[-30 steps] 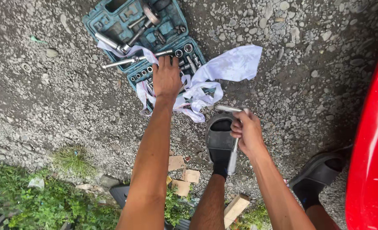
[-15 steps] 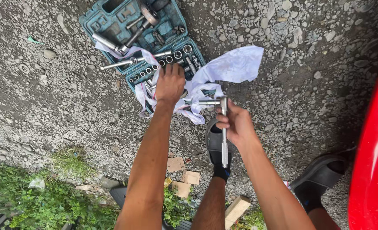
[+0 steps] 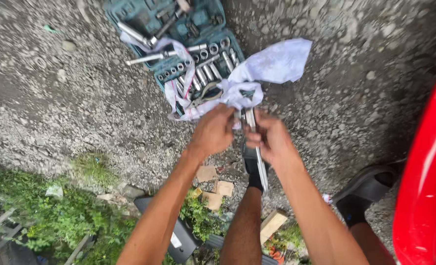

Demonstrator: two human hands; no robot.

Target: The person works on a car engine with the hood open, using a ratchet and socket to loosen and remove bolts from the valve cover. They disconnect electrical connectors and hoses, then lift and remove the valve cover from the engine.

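- Above the gravel, both hands meet: my right hand [image 3: 272,140] is wrapped around a long metal wrench [image 3: 258,157], its handle pointing down past my wrist.
- My left hand [image 3: 214,131] is curled at the wrench's top end, pinching the white rag [image 3: 272,64].
- Just beyond: the rag trails over an open teal tool case [image 3: 178,29] of sockets.
- Right edge: red bodywork [image 3: 431,186].
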